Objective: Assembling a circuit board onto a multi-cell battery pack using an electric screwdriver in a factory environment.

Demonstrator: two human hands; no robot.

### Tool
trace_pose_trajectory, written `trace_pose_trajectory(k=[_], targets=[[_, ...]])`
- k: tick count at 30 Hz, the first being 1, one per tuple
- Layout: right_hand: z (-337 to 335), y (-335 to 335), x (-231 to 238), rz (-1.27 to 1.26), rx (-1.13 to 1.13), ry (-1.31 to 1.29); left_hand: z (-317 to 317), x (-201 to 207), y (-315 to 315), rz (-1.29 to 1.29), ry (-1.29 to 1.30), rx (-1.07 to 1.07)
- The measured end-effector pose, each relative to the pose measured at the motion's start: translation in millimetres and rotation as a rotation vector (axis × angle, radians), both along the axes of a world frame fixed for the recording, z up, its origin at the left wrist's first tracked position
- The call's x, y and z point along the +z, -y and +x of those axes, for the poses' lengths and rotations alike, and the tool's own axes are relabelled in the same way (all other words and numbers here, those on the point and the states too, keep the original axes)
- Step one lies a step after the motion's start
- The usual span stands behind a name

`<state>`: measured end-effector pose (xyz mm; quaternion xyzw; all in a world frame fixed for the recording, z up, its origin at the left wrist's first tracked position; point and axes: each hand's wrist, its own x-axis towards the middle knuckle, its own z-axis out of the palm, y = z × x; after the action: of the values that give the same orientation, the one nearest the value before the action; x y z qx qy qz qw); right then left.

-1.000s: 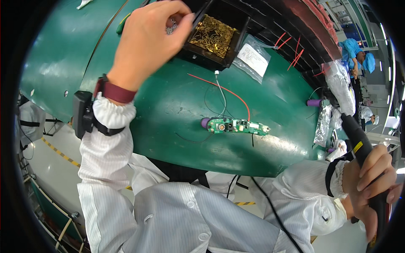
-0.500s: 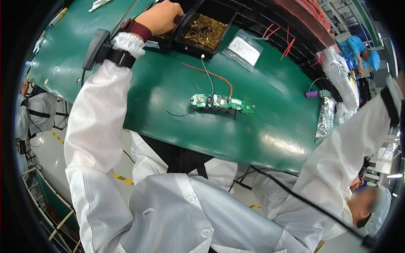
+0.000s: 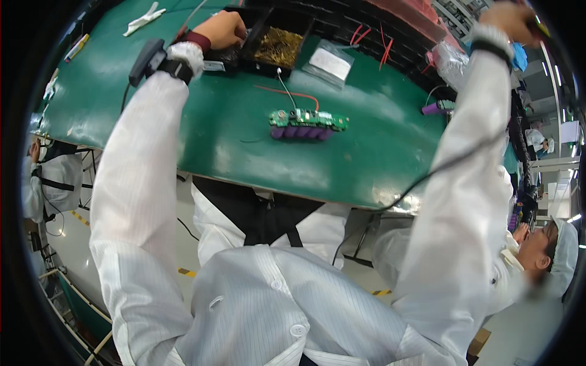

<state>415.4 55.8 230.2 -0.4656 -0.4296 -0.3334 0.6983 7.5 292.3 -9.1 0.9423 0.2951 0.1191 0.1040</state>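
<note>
My left hand [image 3: 221,30] reaches into a black bin at the far left, fingers curled down and closed; whatever they grip is hidden. My right hand [image 3: 508,23] is raised at the far right, blurred, its fingers closed around something dark with a yellow patch, too unclear to name. Between my arms, apart from both hands, a battery pack [image 3: 302,132] of purple cells lies on the green table [image 3: 232,161]. A green circuit board [image 3: 311,117] runs along its top. A red wire and a white-tipped wire rise from it.
Beside my left hand stands a black bin [image 3: 259,66] of small brass-coloured parts. A clear bag [image 3: 329,63] with a white label lies next to it. Another purple cell piece [image 3: 434,108] rests near my right forearm. A black cable [image 3: 421,181] crosses that forearm. A co-worker [image 3: 537,250] sits at right.
My right hand has swung upward and inward from the right rim. My left hand stays at the bins. The view has shifted, and the pack's purple cells show more.
</note>
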Motion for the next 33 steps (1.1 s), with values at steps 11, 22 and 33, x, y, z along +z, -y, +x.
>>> trace_pose_trajectory(k=[11, 22, 33], targets=[[-113, 161, -56, 0.313, 0.636, 0.145, -4, 1, 68, 0.077, 0.425, 0.105], [-161, 131, -46, -0.63, 1.127, 0.2, -11, -11, 71, 0.13, 0.535, 0.182], [-176, 100, -88, -0.098, 1.315, -0.03, 19, 11, 151, -1.21, 1.215, -0.271]])
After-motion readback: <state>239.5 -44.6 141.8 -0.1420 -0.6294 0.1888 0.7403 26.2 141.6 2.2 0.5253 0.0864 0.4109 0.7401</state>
